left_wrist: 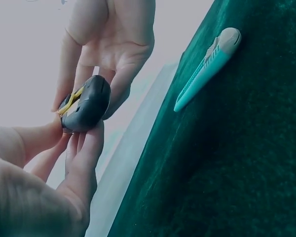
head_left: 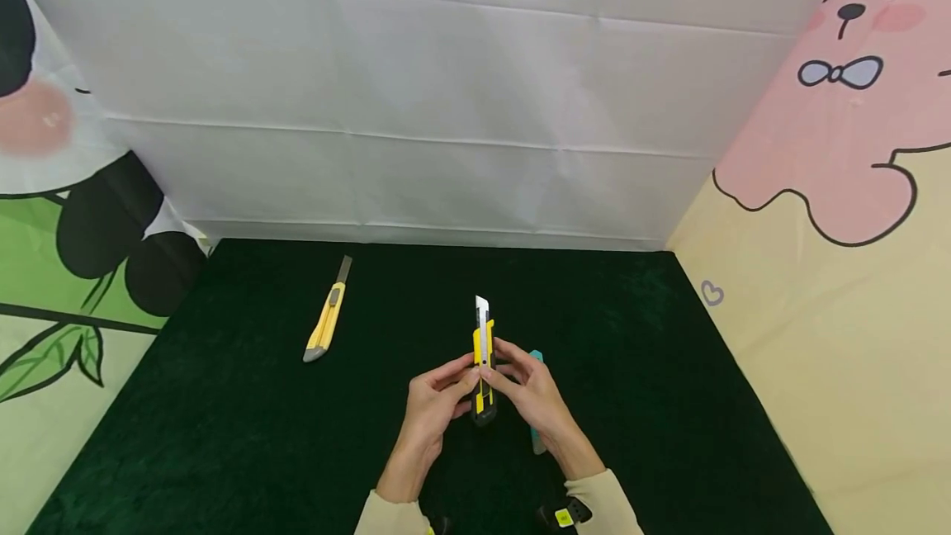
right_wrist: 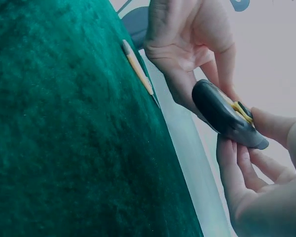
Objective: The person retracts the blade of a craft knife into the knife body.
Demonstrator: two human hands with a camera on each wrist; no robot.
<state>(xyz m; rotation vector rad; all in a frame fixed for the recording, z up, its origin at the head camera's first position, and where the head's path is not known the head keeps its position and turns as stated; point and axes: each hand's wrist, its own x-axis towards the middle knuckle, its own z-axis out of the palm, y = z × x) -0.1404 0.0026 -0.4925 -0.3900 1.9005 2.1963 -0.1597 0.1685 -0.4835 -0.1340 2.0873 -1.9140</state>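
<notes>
A black and yellow box cutter (head_left: 484, 403) is held up in front of me, its blade extended and pointing away. My left hand (head_left: 431, 411) pinches its left side between thumb and fingers. From the other side my right hand (head_left: 540, 399) grips it too, with the thumb on the upper face. In the left wrist view the cutter's dark rounded end (left_wrist: 92, 103) faces the camera, and both hands hold it above the table. That same end (right_wrist: 217, 111) shows in the right wrist view, where the blade is hidden.
A yellow box cutter (head_left: 327, 320) with its blade out lies on the dark green cloth (head_left: 223, 419), left of my hands. A teal cutter (left_wrist: 207, 69) lies to the right, partly covered by my right hand in the head view. A white backdrop (head_left: 446, 106) rises behind the table.
</notes>
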